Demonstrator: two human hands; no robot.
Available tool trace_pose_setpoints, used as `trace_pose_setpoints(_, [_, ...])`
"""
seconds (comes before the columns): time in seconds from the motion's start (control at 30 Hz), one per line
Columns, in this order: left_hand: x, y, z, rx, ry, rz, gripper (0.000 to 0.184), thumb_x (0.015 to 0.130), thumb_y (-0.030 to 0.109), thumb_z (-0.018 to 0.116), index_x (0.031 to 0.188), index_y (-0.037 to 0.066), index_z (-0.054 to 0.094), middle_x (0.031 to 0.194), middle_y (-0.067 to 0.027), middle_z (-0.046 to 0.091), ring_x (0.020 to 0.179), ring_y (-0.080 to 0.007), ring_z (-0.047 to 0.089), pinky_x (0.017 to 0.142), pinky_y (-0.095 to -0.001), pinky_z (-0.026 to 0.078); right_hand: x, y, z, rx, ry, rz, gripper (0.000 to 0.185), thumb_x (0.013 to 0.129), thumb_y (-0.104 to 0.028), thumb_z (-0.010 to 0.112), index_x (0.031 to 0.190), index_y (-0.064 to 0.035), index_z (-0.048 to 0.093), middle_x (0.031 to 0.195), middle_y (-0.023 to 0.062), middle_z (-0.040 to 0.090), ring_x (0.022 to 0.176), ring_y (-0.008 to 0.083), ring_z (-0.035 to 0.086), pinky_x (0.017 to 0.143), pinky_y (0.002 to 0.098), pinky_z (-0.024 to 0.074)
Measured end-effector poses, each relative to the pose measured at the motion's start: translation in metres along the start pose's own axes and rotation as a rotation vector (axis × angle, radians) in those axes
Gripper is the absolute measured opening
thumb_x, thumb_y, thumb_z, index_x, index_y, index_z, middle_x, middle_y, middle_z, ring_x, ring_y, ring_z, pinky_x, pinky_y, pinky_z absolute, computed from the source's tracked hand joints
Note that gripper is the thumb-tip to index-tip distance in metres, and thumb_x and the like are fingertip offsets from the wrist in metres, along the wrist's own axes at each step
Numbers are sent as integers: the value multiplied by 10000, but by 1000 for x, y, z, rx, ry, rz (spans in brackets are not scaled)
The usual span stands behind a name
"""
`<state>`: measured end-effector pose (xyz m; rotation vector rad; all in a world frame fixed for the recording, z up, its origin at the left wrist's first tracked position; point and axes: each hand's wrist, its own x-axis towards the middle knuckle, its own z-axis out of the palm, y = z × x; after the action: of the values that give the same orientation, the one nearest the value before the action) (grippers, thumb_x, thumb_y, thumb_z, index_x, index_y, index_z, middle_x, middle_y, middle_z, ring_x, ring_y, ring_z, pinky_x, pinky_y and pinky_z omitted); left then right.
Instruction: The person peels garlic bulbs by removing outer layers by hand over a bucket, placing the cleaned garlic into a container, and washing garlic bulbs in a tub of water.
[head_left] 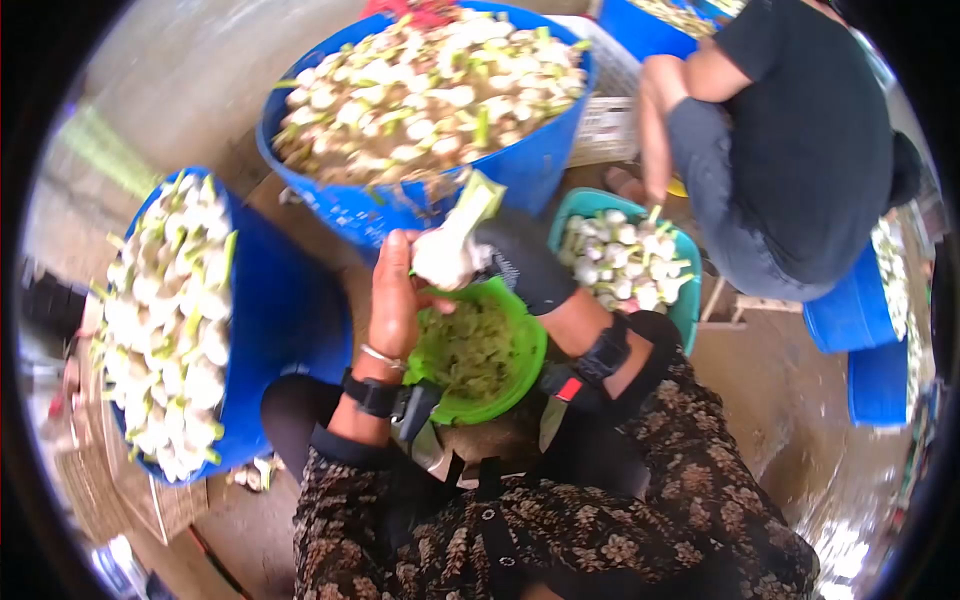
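Note:
A white garlic bulb [445,257] with a cut green stem is raised above a bright green bowl [530,345]. My left hand [394,300], bare, is beside the bulb's left side, its fingers stretched upward and its thumb below the bulb. From the right, my right hand [520,262], in a dark glove, is closed on the bulb, with its fingertips partly hidden behind it. Greenish peelings [465,350] lie in the bowl, between my knees.
Large blue tubs of garlic stand ahead [345,205] and at left [285,300]. A teal basin [690,300] of bulbs is at right. Beyond it a person [810,140] in dark clothes sits bent over, near a white crate [603,130] and more blue containers [850,305].

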<state>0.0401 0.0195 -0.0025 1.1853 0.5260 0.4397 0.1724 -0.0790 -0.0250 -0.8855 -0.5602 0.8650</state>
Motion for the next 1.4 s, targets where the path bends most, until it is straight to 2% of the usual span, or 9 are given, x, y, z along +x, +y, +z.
trace_pose_setpoints(0.1, [-10,-2,10,441,92,469,452,821,141,700,1188,49,453,993,-80,592,845,-141,591,714,-256,518,-9,-9,11,-358,21,-93,211,812,-123,553,949,11,641,834,27,637,738,109,592,651,280,480])
trace_pose_setpoints(0.17, [-14,-5,4,365,78,384,510,756,60,744,1185,49,468,999,-63,582,877,-126,564,798,-261,494,-12,-9,17,-318,1,-108,194,814,-133,565,933,-1,643,819,14,627,726,89,572,638,275,472])
trace_pose_setpoints(0.47, [-44,34,5,-20,-377,40,629,685,11,669,1230,117,373,1037,-61,552,849,-144,596,589,-234,510,6,-9,-5,-310,77,-64,134,843,-136,543,836,-34,630,722,5,592,631,89,551,545,232,418])
trace_pose_setpoints(0.53, [-51,39,3,-75,-515,79,671,663,22,688,1231,114,343,1063,-58,532,936,-146,560,757,-272,490,11,-12,-4,-198,84,-18,119,840,-144,554,822,-51,627,727,5,590,656,108,575,553,241,426])
trace_pose_setpoints(0.6, [-58,40,3,-114,-625,107,694,637,58,730,1223,105,362,1085,-43,520,1034,-149,517,897,-301,429,26,-6,-32,-771,-66,-285,165,824,-176,579,872,-25,626,773,86,638,690,204,625,608,338,480])
trace_pose_setpoints(0.77, [-37,43,-32,-81,-290,268,589,650,21,722,1175,84,463,1087,-24,533,1046,-152,533,912,-307,445,13,26,-21,-1398,-339,-361,545,787,-229,664,1280,-58,505,925,154,662,846,338,636,735,407,502])
trace_pose_setpoints(0.93, [-36,45,-42,-143,-224,214,665,664,-14,662,1287,56,441,1118,-53,566,1020,-176,578,892,-309,485,-9,-39,24,-710,-210,-83,420,838,-162,668,1226,-49,553,998,146,662,832,224,657,719,341,509])
trace_pose_setpoints(1.07, [-34,41,-35,-56,-208,264,635,677,-3,691,1249,44,418,1137,-77,558,1035,-183,573,873,-310,500,-19,-45,46,-1009,-229,-460,391,825,-164,699,1177,-42,582,987,141,671,799,229,666,704,348,513])
trace_pose_setpoints(1.4, [-23,35,-34,-365,-266,116,478,839,118,550,1299,49,442,1098,-105,621,999,-200,607,805,-324,516,-27,-53,51,-1155,-231,-566,121,809,-152,667,855,-55,612,745,166,612,677,375,602,559,408,461])
